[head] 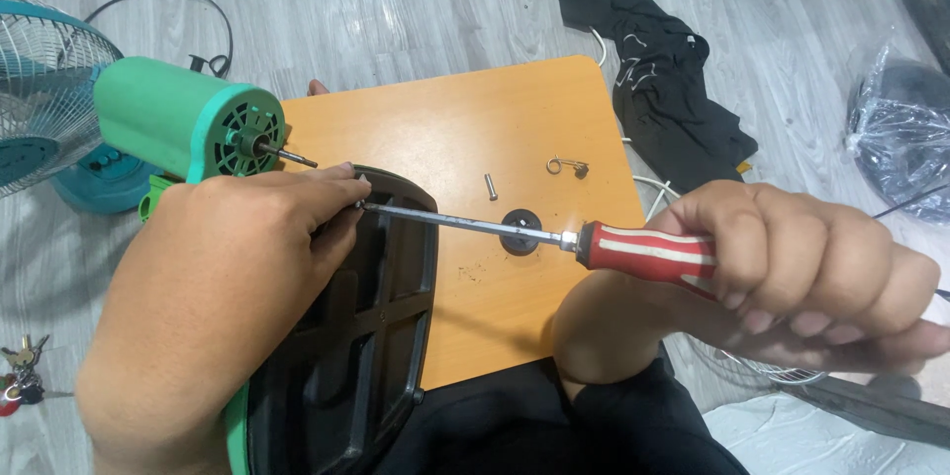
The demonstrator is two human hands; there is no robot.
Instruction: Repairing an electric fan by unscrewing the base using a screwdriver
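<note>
1. While I watch from the head camera, my right hand (802, 277) is curled into a full fist around the red-and-white handle of the screwdriver (554, 235), whose shaft runs toward 9 o'clock.
2. My left hand (213, 287) lies across the black plastic base (371, 336), fingers pressed together and pinching at the screwdriver tip on the base's upper rim.
3. At 11 o'clock from that hand sits the green motor housing (173, 124), shaft pointing right.
4. On the orange table (465, 119), under the shaft, rests a black round cap (521, 231); a loose bolt (490, 186) and a wire clip (567, 167) lie at 12 o'clock of it.
5. A black cloth (663, 79) lies on the floor at 1 o'clock.
</note>
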